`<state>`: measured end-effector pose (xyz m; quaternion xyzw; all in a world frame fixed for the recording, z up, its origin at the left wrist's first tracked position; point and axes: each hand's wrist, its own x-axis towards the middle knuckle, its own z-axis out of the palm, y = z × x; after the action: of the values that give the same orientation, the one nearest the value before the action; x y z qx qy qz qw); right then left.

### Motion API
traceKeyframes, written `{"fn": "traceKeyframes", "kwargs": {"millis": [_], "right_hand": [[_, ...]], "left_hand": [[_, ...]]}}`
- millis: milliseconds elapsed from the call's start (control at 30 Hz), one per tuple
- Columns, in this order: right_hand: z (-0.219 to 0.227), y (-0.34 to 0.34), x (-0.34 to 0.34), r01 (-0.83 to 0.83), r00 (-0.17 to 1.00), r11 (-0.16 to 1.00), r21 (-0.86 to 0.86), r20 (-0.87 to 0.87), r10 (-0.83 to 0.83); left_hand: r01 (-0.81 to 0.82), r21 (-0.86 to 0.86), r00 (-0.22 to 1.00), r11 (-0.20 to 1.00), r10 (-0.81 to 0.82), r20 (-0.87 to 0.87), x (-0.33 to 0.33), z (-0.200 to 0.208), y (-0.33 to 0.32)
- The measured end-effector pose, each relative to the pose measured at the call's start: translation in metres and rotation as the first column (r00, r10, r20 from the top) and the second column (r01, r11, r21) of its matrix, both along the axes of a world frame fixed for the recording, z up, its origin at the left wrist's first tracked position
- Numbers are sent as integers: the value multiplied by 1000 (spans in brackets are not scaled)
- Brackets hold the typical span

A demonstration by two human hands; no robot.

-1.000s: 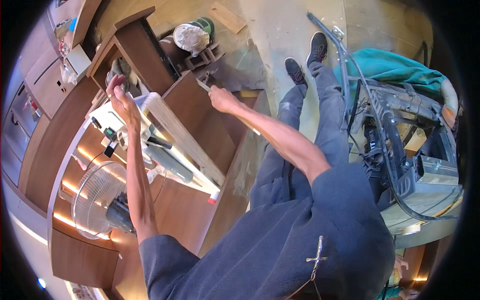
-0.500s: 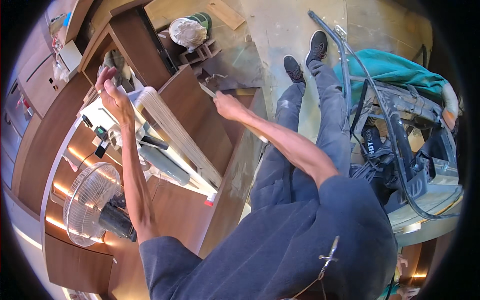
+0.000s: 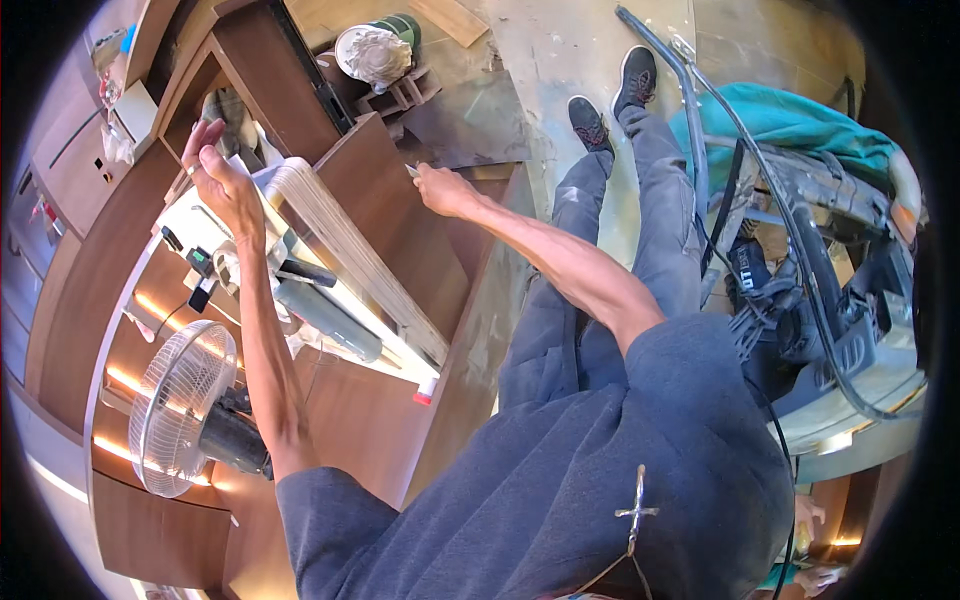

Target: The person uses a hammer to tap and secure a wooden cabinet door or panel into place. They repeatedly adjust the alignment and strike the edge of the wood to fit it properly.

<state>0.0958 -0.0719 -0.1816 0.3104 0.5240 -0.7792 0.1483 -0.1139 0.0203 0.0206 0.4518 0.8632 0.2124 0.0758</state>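
Note:
My left hand point(image 3: 228, 198) is raised over a pale cabinet top at the left, its fingers stretched out and nothing seen in it. A ring shows on one finger. Closed in a fist, my right hand point(image 3: 448, 190) grips a slim, pale, blade-like tool point(image 3: 412, 171); only its tip shows, so its exact kind is hidden. That hand is above the edge of a brown wood panel point(image 3: 385, 200). Between the hands lies a thick board with a pale layered edge point(image 3: 345, 245). A grey cylinder point(image 3: 325, 318) rests beside it.
A wire-cage fan point(image 3: 185, 400) stands at lower left near lit shelves. On the right are a dusty machine point(image 3: 850, 350) with a bent metal handle point(image 3: 690, 110) and a teal cloth point(image 3: 780, 125). A bucket point(image 3: 375, 55) with white material sits at the far side.
My right hand has shifted slightly left and up, and less of its tool shows. My left hand has moved a little left. The view has shifted slightly.

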Motion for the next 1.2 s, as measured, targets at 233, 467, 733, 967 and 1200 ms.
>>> {"fn": "traceKeyframes", "kwargs": {"millis": [233, 467, 733, 967, 1200], "right_hand": [[8, -18, 16, 12, 1000, 1000, 6, 8, -12], [20, -24, 51, -60, 996, 997, -53, 63, 63], [-7, -16, 24, 44, 999, 998, 48, 21, -46], [3, 34, -19, 519, 851, 805, -288, 89, -517], [12, 39, -6, 536, 831, 739, -408, 99, -548]], "left_hand": [[9, 16, 999, 1000, -8, -49, 1, -1, 3], [14, 15, 999, 1000, -13, -29, -4, 2, -7], [3, 13, 1000, 1000, -3, -30, -3, -1, -4], [23, 4, 1000, 1000, -23, -21, -9, -2, -2], [23, 4, 999, 1000, -23, -23, -9, -1, -6]]}}
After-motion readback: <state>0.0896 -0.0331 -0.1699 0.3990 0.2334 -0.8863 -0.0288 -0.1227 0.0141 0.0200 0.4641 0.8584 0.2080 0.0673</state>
